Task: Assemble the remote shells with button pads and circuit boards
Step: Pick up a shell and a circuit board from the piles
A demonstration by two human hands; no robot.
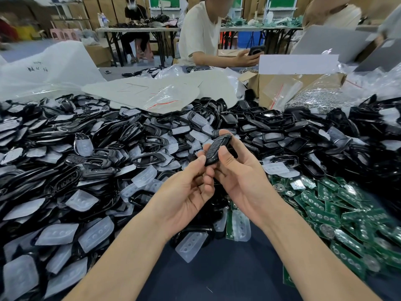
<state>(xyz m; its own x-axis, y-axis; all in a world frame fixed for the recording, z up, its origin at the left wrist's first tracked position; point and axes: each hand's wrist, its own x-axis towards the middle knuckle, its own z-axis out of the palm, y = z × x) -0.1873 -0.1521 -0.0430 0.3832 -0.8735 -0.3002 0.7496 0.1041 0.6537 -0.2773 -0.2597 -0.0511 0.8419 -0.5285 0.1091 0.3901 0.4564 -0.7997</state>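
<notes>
Both your left hand (186, 187) and right hand (236, 172) pinch one closed remote (217, 149); unassembled shells (104, 164), button pads (95, 233) and circuit boards (325, 213) heaped on either side look barely dented.

Held remote shell (217, 149): glossy black, faint lighter button markings on its face. Loose shells (138, 135) in the heap: black, some with grey glints. Button pads (95, 234): translucent milky white, rows of round dimples. Circuit boards (325, 216): green, with silver round discs and pale ring marks. Table cover (217, 268): dark navy, plain. Cardboard box (255, 85): brown. Plastic bag (280, 92): clear with a red zip stripe. Shirt (199, 31) across the table: off-white, plain.
</notes>
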